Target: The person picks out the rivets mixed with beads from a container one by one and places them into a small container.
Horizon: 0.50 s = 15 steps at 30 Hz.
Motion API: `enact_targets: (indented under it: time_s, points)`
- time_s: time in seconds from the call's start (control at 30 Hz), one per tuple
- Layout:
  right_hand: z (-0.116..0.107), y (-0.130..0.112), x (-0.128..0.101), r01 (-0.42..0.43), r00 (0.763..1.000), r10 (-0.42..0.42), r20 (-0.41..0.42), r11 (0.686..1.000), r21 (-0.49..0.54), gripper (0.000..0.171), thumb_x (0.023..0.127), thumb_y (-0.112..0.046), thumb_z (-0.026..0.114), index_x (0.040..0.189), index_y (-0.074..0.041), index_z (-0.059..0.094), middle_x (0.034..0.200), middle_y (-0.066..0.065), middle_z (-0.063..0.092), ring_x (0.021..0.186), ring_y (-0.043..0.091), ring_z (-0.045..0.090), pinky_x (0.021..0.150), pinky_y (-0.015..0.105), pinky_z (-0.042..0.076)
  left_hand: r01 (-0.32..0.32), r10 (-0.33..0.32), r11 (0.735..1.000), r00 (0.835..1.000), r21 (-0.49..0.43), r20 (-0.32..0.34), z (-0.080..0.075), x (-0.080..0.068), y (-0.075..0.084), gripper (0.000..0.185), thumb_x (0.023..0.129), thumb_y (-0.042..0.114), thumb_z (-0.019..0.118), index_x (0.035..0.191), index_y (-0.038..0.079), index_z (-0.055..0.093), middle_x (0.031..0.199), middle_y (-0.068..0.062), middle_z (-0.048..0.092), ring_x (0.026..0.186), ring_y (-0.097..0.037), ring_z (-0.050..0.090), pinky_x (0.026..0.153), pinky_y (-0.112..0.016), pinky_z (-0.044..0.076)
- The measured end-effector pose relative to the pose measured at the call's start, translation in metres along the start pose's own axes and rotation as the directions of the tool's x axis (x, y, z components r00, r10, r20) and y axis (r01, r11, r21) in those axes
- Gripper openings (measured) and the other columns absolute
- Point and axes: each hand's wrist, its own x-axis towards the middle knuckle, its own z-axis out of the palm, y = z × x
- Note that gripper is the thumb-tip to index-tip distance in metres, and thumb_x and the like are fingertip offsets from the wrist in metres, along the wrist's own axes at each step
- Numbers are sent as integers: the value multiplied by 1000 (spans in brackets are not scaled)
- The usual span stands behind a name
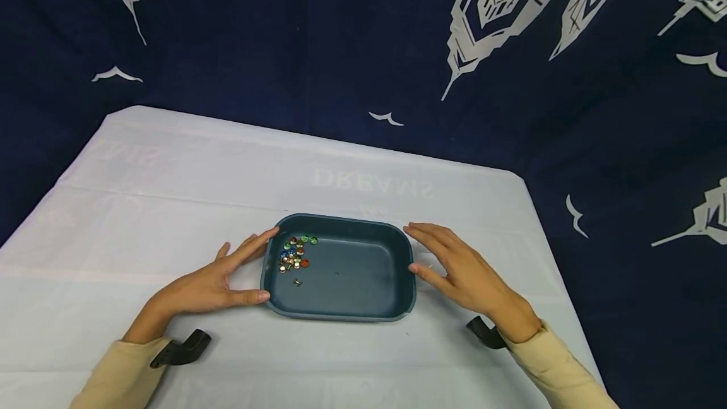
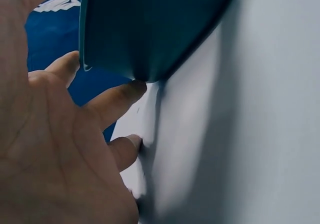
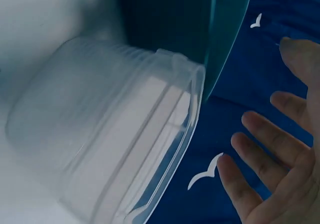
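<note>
A dark teal rectangular tray (image 1: 348, 283) sits on the white-covered table. Several small coloured round pieces (image 1: 294, 252) lie bunched in its far left corner. My left hand (image 1: 235, 272) lies flat by the tray's left side, fingers straight and thumb against the front left corner. In the left wrist view a fingertip (image 2: 132, 89) touches the tray wall (image 2: 150, 29). My right hand (image 1: 440, 259) hovers at the tray's right side, fingers spread and straight, thumb close to the rim. The right wrist view shows the right hand (image 3: 272, 159) open, apart from the tray (image 3: 222, 49).
A clear plastic tub (image 3: 110, 134) shows beside the tray in the right wrist view only. The white cloth (image 1: 170, 194) spreads wide around the tray. A dark blue printed backdrop (image 1: 341, 36) hangs behind and to the right. Black wrist mounts (image 1: 183, 348) sit at both cuffs.
</note>
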Motion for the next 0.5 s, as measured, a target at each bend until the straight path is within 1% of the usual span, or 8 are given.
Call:
enact_targets:
  time_s: [0.13, 0.23, 0.33, 0.5]
  points:
    - [6, -6, 9, 67, 997, -68, 30, 997, 39, 61, 96, -38, 68, 150, -18, 46, 150, -1, 49, 137, 18, 48, 110, 43, 46, 12, -12, 1000, 1000, 0, 6, -1, -4, -1, 99, 87, 34, 79, 161, 34, 13, 162, -16, 32, 152, -50, 0, 108, -79, -14]
    - [8, -10, 15, 98, 994, -100, 33, 994, 56, 59, 96, -36, 69, 147, -17, 49, 147, 0, 52, 135, 19, 50, 108, 42, 47, 17, -17, 1000, 1000, 0, 9, -2, -3, -1, 99, 87, 35, 79, 161, 34, 13, 163, -15, 30, 152, -50, 0, 108, -78, -14]
    - [9, -13, 21, 115, 992, -117, 36, 991, 61, 57, 95, -36, 70, 145, -17, 51, 144, 1, 55, 133, 19, 52, 105, 41, 50, 22, -22, 1000, 1000, -2, 10, -1, 0, 0, 100, 86, 35, 79, 161, 35, 13, 163, -15, 29, 152, -49, 0, 109, -78, -15]
    - [12, -19, 34, 136, 987, -143, 73, 986, 99, 56, 94, -36, 70, 144, -18, 53, 141, -2, 57, 131, 16, 53, 105, 37, 50, 20, -20, 1000, 1000, -13, 14, 0, 2, 0, 100, 87, 33, 79, 161, 35, 13, 159, -22, 35, 152, -50, -2, 108, -78, -16]
